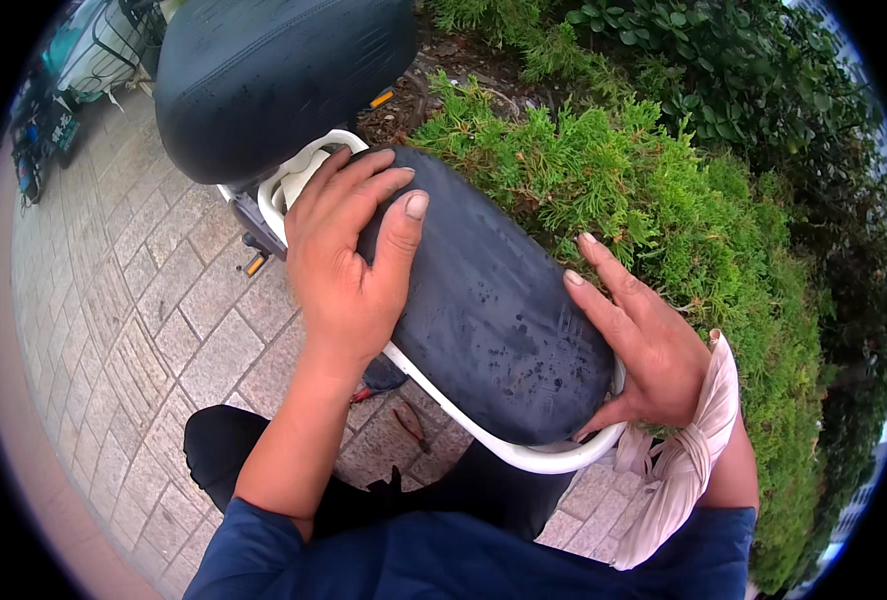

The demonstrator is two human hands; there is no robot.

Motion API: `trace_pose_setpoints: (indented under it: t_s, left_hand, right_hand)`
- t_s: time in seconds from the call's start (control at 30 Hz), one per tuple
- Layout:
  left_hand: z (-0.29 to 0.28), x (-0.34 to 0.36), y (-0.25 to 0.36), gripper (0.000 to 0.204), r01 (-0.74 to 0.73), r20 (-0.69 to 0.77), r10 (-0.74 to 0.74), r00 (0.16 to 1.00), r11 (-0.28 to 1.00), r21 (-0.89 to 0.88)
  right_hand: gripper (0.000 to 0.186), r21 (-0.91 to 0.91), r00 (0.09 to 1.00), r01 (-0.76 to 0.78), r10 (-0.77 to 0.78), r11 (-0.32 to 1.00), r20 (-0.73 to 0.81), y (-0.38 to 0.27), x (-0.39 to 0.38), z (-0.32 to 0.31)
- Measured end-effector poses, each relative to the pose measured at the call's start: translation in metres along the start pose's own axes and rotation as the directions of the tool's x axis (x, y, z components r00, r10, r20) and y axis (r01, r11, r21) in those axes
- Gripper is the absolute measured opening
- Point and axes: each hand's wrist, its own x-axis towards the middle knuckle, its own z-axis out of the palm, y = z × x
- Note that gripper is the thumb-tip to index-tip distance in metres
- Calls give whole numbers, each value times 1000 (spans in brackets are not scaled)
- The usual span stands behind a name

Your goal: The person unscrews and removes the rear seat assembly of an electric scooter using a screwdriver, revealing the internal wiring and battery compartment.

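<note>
Over the black pad (484, 300), far left: left hand (344, 270) lay flat, thumb splayed | right hand (649, 350) (pale cloth (699, 440) knotted at wrist) spread, unclenched, at near-right edge | pad sat on white frame (554, 460)

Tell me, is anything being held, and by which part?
The long black seat is touched: left hand over its far end, right hand at its near-right corner. Whether either grips it cannot be told.

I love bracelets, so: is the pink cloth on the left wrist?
No, the pink cloth is tied around the wrist of the right hand.
</note>
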Motion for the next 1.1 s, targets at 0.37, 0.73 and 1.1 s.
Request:
trace_pose_setpoints:
  t_s: [0.37,0.73,1.1]
  left_hand:
    - [-1,32,0,41,85,238,-66,969,994,-72]
    - [-1,66,-57,43,502,387,-323,864,627,-596]
    - [1,71,-80,41,407,499,-129,857,763,-502]
  right_hand:
    - [104,247,985,174,-167,953,-51,22,-10,17]
    - [47,829,355,19,772,559,-528,8,-113,133]
    - [83,-209,711,-289,63,934,-700,-115,-20,111]
